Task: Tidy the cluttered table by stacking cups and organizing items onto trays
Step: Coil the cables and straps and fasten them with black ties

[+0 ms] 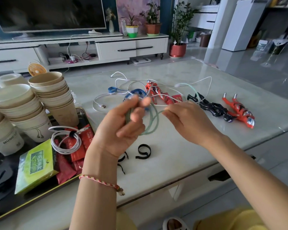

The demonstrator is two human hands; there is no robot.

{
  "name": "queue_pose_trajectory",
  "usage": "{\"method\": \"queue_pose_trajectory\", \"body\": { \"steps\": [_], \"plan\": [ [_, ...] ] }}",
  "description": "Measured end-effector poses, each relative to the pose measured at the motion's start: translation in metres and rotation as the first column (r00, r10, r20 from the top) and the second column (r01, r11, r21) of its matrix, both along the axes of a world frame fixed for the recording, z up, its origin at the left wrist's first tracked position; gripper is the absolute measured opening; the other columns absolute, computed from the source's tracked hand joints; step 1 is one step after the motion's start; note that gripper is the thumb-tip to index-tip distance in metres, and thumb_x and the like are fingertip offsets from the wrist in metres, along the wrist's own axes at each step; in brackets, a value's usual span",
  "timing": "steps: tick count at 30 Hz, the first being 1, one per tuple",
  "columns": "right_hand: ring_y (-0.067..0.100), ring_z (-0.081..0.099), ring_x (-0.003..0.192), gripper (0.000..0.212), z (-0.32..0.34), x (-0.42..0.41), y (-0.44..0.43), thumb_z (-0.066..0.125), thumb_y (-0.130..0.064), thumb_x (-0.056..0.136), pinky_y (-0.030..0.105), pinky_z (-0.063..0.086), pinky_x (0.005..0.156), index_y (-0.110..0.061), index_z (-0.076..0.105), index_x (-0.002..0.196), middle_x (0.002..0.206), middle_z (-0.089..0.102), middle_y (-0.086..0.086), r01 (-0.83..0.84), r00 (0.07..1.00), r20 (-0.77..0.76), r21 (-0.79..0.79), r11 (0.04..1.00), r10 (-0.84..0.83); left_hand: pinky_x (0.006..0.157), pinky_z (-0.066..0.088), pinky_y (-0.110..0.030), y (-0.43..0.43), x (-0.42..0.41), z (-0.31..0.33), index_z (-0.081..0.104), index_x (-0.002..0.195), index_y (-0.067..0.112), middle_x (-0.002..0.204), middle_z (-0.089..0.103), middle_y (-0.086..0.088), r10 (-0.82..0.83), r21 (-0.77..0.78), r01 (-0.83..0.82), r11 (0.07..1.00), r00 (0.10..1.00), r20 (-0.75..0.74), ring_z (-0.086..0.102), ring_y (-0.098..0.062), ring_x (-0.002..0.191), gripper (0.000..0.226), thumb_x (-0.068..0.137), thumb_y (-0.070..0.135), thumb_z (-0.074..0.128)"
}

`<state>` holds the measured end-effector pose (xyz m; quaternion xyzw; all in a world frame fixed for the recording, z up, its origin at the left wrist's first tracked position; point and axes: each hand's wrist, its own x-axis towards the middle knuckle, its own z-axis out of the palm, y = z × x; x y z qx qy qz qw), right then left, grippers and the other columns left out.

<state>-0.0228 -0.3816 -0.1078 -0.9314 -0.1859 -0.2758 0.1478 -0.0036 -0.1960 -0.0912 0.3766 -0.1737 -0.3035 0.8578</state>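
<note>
Left hand (121,123), centre of the frame, curls round several loops of the green cable (154,123), keeping the coil together. Right hand (188,120) pinches the free strand just beside it, apparently to feed the next turn. Below them, black straps (144,151) lie on the table (181,163), likely meant to bind the finished coil. At lower left the tray (7,200) carries a white cable (65,141) coiled and strapped the same way, with stacked cups (51,97) behind it. Farther up, the green cable's tail runs among loose white cables (103,106) and toy figures (211,107), not yet sorted.
</note>
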Motion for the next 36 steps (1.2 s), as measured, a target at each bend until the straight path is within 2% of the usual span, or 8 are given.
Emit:
{"method": "queue_pose_trajectory", "body": {
  "steps": [5,9,13,15,19,27,32,36],
  "plan": [
    [0.03,0.059,0.063,0.021,0.005,-0.003,0.008,0.055,-0.024,0.087,0.029,0.039,0.053,-0.009,0.067,0.079,0.072,0.065,0.006,0.091,0.994,0.046,0.079,0.993,-0.095,0.033,0.019,-0.015,-0.027,-0.007,-0.007,0.06,0.08,0.006,0.052,0.065,-0.003,0.123,0.538,-0.267,0.799,0.95,0.288,0.023,-0.006,0.025,0.038,0.099,0.022,0.03],
    [0.033,0.057,0.075,0.023,0.006,-0.003,0.022,0.047,-0.019,0.095,0.04,0.044,0.062,-0.004,0.064,0.087,0.082,0.064,0.01,0.091,0.995,-0.038,0.125,0.988,-0.087,0.033,0.027,-0.013,-0.037,-0.008,-0.012,0.055,0.075,0.008,0.047,0.063,0.0,0.29,0.549,-0.372,0.748,0.928,0.234,0.043,-0.01,0.029,0.041,0.101,0.025,0.029],
    [0.032,0.058,0.082,0.024,0.006,-0.011,0.04,0.041,-0.016,0.097,0.043,0.045,0.069,-0.003,0.061,0.095,0.089,0.063,0.012,0.035,0.999,-0.049,0.253,0.967,-0.023,0.036,0.035,-0.012,-0.044,-0.008,-0.017,0.054,0.068,0.015,0.045,0.059,0.009,0.381,0.569,-0.558,0.604,0.829,0.409,0.051,-0.001,0.034,0.043,0.101,0.025,0.028],
    [0.033,0.058,0.085,0.025,0.005,-0.018,0.051,0.04,-0.015,0.097,0.043,0.046,0.068,-0.005,0.06,0.106,0.096,0.064,0.01,-0.008,1.0,-0.023,0.251,0.968,0.014,0.041,0.039,-0.008,-0.047,-0.008,-0.018,0.053,0.066,0.016,0.05,0.057,0.01,0.488,0.517,-0.607,0.603,0.794,0.363,0.051,0.003,0.041,0.043,0.101,0.027,0.03],
    [0.039,0.061,0.089,0.045,0.0,-0.027,0.059,0.045,-0.006,0.09,0.047,0.051,0.066,-0.01,0.047,0.135,0.114,0.06,0.013,-0.054,0.997,-0.052,0.158,0.986,0.063,0.078,0.05,-0.024,-0.043,-0.004,-0.015,0.06,0.081,0.011,0.077,0.069,-0.009,0.484,0.16,-0.471,0.867,0.873,-0.052,0.064,-0.018,0.075,0.044,0.101,0.03,0.025],
    [0.03,0.048,0.047,0.043,-0.013,-0.038,0.051,0.057,0.004,0.078,0.03,0.044,0.039,-0.005,0.061,0.121,0.07,0.052,0.007,-0.136,0.99,0.027,0.026,0.99,0.135,0.049,0.039,-0.015,-0.02,0.002,-0.008,0.046,0.071,0.018,0.049,0.044,0.01,0.363,-0.201,-0.431,0.88,0.882,-0.302,0.046,-0.004,0.044,0.039,0.101,0.033,0.026],
    [-0.001,0.046,0.06,0.03,-0.015,-0.034,0.024,0.049,-0.01,0.089,0.012,0.04,0.062,-0.012,0.066,0.114,0.065,0.044,-0.019,-0.186,0.946,-0.206,0.281,0.941,0.249,0.04,0.022,-0.018,-0.01,0.002,-0.008,0.044,0.057,0.019,0.04,0.025,0.009,0.159,-0.347,-0.266,0.899,0.939,-0.306,0.015,-0.006,0.037,0.045,0.098,0.022,0.026],
    [0.003,0.048,0.057,0.014,-0.017,-0.023,-0.013,0.057,-0.016,0.091,0.011,0.035,0.057,-0.013,0.07,0.09,0.061,0.054,-0.012,0.026,0.893,-0.432,0.326,0.945,0.125,0.039,0.017,-0.017,-0.013,-0.002,-0.005,0.044,0.053,0.02,0.049,0.012,0.011,0.022,-0.266,-0.084,0.96,0.974,-0.227,0.008,-0.007,0.04,0.032,0.084,0.021,0.036]
  ]
}}
